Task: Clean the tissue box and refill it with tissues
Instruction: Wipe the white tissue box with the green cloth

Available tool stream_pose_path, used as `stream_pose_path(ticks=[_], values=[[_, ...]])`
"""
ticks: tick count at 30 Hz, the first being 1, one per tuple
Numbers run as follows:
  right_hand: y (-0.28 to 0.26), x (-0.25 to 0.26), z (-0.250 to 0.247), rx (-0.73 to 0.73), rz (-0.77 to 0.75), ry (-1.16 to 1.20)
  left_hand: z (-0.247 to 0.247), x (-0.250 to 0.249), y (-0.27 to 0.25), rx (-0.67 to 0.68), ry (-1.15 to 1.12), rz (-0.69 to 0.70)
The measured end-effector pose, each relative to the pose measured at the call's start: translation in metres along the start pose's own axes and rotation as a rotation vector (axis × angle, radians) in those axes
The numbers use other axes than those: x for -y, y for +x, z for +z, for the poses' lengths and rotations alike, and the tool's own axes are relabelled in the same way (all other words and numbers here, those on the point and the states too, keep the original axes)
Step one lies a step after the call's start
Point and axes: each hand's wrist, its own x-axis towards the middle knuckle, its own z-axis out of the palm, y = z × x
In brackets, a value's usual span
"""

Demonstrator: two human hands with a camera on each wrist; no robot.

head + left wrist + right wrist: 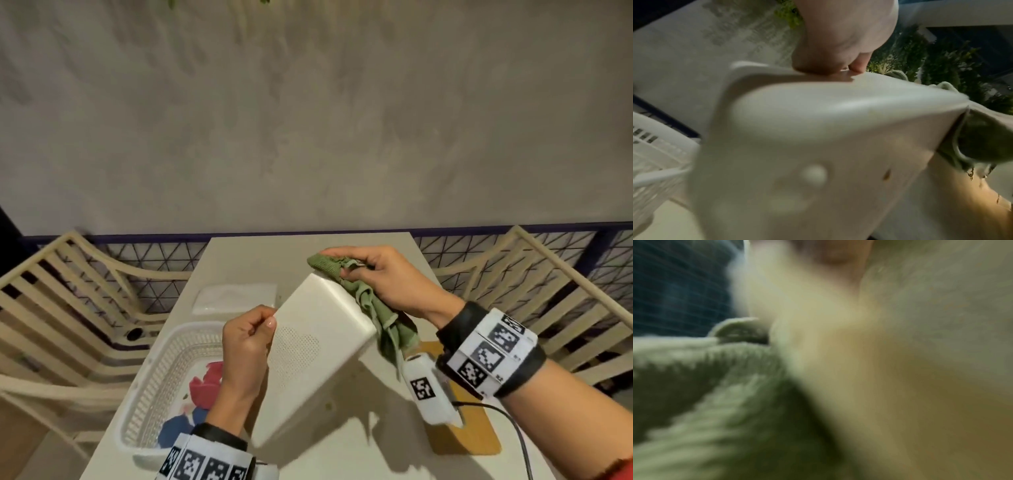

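While our left hand (247,346) pinches the edge of the white plastic tissue box (315,346), tilted up above the pale desk (359,442), our right hand (380,277) grips a soft green cloth (370,301) against its far corner; a clear pack of tissues (236,297) lies behind

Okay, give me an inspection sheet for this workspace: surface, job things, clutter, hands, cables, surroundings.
Surface: pale table.
Job's things: white tissue box tilted, held off the table; green cloth against its far end; tissue pack lying flat.
Clutter: white basket holding coloured items; tan board.
Hands: left hand grips the box edge; right hand holds the cloth.
Cables: black cable.
Surroundings: slatted chairs, grey wall.
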Motion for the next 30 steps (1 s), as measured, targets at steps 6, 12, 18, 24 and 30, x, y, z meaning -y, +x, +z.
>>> stream_pose_path(ticks=[6,12,18,24,30], values=[[-0.018,-0.011,0.012,0.155,-0.053,-0.151,-0.001,0.006,-0.011,0.153,-0.189,-0.156],[-0.016,-0.005,0.033,0.091,-0.120,-0.461,0.023,-0.009,0.000,0.405,0.017,-0.053],[-0.038,-0.026,0.047,-0.102,-0.375,-0.374,0.019,-0.007,0.007,0.228,-0.356,-0.083],[-0.026,-0.044,0.028,-0.299,-0.199,-0.436,0.021,-0.002,0.005,0.150,-0.308,-0.069],[-0.042,-0.045,0.041,-0.006,-0.491,-0.366,0.007,-0.006,0.023,0.114,-0.423,-0.019]])
